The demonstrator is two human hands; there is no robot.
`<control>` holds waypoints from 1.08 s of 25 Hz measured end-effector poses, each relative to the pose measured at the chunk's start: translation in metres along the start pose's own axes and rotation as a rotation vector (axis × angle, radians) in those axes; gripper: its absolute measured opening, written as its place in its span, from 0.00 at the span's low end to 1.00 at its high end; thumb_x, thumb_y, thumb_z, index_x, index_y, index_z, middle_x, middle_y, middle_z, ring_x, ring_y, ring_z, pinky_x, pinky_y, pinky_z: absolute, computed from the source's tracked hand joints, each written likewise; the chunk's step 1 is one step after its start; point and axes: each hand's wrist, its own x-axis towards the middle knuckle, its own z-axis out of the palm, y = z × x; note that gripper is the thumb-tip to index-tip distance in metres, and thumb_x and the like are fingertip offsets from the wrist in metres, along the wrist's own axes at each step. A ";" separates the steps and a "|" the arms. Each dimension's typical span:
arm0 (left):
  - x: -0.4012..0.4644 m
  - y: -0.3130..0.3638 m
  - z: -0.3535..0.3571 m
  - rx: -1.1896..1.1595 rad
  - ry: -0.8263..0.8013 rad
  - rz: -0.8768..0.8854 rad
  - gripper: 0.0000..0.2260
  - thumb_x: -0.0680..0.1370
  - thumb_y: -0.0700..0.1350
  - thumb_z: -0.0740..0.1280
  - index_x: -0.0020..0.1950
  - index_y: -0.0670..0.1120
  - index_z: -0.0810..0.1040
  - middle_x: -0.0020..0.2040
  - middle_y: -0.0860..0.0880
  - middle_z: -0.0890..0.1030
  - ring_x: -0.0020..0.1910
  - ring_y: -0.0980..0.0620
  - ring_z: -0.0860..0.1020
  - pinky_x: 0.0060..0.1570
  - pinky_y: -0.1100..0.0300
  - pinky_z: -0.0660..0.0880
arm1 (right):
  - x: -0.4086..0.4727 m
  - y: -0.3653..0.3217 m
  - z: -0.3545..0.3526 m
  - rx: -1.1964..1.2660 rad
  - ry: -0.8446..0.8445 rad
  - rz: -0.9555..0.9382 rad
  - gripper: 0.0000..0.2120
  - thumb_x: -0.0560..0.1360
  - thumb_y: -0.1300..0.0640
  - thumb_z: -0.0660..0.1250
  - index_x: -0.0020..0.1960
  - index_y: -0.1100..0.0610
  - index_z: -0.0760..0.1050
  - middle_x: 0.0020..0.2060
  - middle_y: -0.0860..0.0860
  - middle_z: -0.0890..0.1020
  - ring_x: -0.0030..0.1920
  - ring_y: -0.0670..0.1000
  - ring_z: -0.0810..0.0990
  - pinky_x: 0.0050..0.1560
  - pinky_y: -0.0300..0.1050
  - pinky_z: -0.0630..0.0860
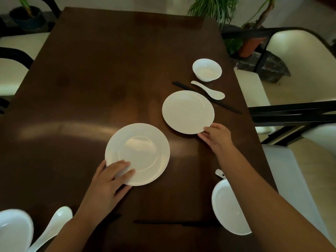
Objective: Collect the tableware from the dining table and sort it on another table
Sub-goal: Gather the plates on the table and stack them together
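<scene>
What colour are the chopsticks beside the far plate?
Black. The chopsticks lie partly tucked under the far plate; seen in the head view.

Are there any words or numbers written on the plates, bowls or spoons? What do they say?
None: no words, numbers or labels can be read anywhere.
The plates, bowls and spoons are plain white.
The table is bare dark wood.

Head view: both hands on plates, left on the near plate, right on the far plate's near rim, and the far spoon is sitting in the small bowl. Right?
Not quite. In the head view the far spoon lies on the table between the small bowl and the chopsticks, not in the bowl. The rest holds: left hand on the near plate, right hand at the far plate's near rim.
</scene>
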 end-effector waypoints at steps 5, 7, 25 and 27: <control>-0.004 -0.003 -0.002 0.038 -0.003 0.011 0.20 0.79 0.55 0.54 0.58 0.47 0.80 0.60 0.45 0.80 0.61 0.45 0.76 0.64 0.40 0.63 | -0.023 0.003 -0.009 0.009 -0.054 -0.092 0.08 0.74 0.70 0.63 0.45 0.57 0.73 0.46 0.56 0.79 0.44 0.52 0.81 0.32 0.40 0.79; -0.003 0.000 -0.005 0.048 -0.018 0.014 0.15 0.74 0.48 0.68 0.59 0.47 0.80 0.61 0.45 0.79 0.62 0.45 0.75 0.66 0.40 0.60 | -0.038 0.001 -0.015 -0.020 -0.136 -0.113 0.08 0.74 0.68 0.64 0.46 0.56 0.74 0.48 0.56 0.80 0.47 0.52 0.82 0.33 0.40 0.80; 0.016 -0.009 -0.023 -0.577 0.199 -0.929 0.03 0.74 0.44 0.69 0.46 0.50 0.77 0.38 0.60 0.77 0.39 0.60 0.77 0.39 0.69 0.71 | -0.087 0.056 0.038 -1.141 -0.308 -0.500 0.05 0.72 0.56 0.68 0.46 0.51 0.72 0.36 0.47 0.79 0.35 0.46 0.81 0.36 0.37 0.75; 0.015 -0.005 -0.026 -0.501 0.210 -0.870 0.04 0.74 0.43 0.69 0.44 0.51 0.76 0.37 0.62 0.76 0.37 0.63 0.76 0.36 0.73 0.66 | -0.088 0.060 0.037 -1.208 -0.274 -0.545 0.07 0.72 0.54 0.69 0.43 0.50 0.70 0.33 0.45 0.76 0.33 0.45 0.77 0.31 0.33 0.69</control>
